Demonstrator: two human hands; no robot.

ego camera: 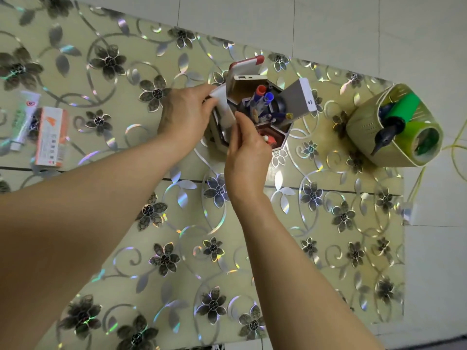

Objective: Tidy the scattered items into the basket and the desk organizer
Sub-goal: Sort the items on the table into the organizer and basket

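The hexagonal desk organizer (283, 137) stands at the middle of the table, holding pens (264, 97), a power bank (246, 79) and a white box (304, 97). My left hand (187, 114) grips the top of a white tube (225, 109) that stands tilted in the organizer's left compartment. My right hand (246, 150) pinches the same tube lower down, at the organizer's front. The pale green basket (366, 125) sits to the right, with a green roll (424, 137) and a dark pointed tool (386, 137) inside.
An orange and white box (50, 137) and a white and green tube (24, 117) lie at the table's left edge. The table (177, 223) has a shiny flower-patterned cover. A thin yellow-green cord (454, 152) trails off to the right of the basket.
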